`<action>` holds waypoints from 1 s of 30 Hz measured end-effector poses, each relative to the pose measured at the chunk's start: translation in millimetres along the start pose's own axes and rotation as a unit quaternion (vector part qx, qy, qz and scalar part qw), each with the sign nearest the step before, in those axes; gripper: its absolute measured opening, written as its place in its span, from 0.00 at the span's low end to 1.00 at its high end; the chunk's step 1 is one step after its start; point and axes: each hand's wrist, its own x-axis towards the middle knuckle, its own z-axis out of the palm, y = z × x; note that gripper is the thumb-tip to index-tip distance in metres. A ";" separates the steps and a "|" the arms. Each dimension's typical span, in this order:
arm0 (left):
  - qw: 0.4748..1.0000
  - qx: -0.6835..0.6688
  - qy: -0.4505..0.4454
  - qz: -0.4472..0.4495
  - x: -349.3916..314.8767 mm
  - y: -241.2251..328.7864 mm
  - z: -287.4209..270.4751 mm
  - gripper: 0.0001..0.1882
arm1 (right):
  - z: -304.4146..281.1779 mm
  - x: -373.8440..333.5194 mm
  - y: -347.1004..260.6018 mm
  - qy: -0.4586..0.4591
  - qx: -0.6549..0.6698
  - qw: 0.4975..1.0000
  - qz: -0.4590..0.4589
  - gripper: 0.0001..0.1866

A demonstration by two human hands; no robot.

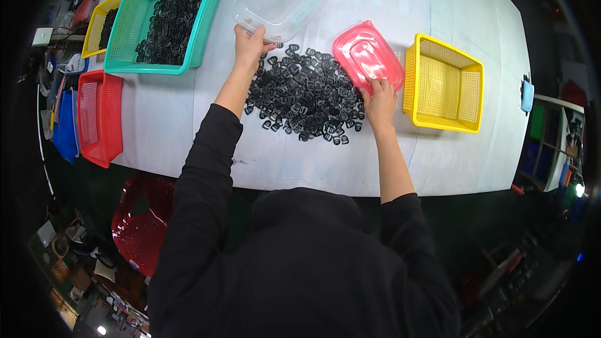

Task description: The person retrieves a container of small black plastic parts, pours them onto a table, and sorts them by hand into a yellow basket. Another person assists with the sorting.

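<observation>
A heap of small black plastic strap buckles (307,91) is spread on the white-covered table in front of me. At its far left edge my left hand (252,40) grips the near rim of a clear plastic container (285,0). My right hand (380,101) holds the near edge of a red plastic lid (366,53) at the right side of the heap. The lid is shiny, with rounded corners, and partly covers the heap's right edge. Some of my fingertips are hidden by the container and the lid.
An empty yellow basket (474,97) stands right of the lid. At the far left are a green basket (203,37) of black buckles, a yellow basket (94,31) with more, and a red basket (109,119) at the table edge. A dark red chair (134,235) stands below.
</observation>
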 end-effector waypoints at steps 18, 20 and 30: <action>0.954 -0.016 -0.076 -0.290 100.8 31.9 12.1 0.11 | -49.1 29.9 -6.2 0.066 0.356 0.915 0.177 0.06; 0.955 0.007 -0.098 -0.279 108.1 30.5 12.7 0.12 | -63.7 37.8 -1.2 0.064 0.457 0.864 0.204 0.06; 0.945 0.192 -0.158 -0.211 120.0 43.5 58.5 0.20 | -93.4 109.6 -11.0 0.138 0.412 0.899 0.057 0.06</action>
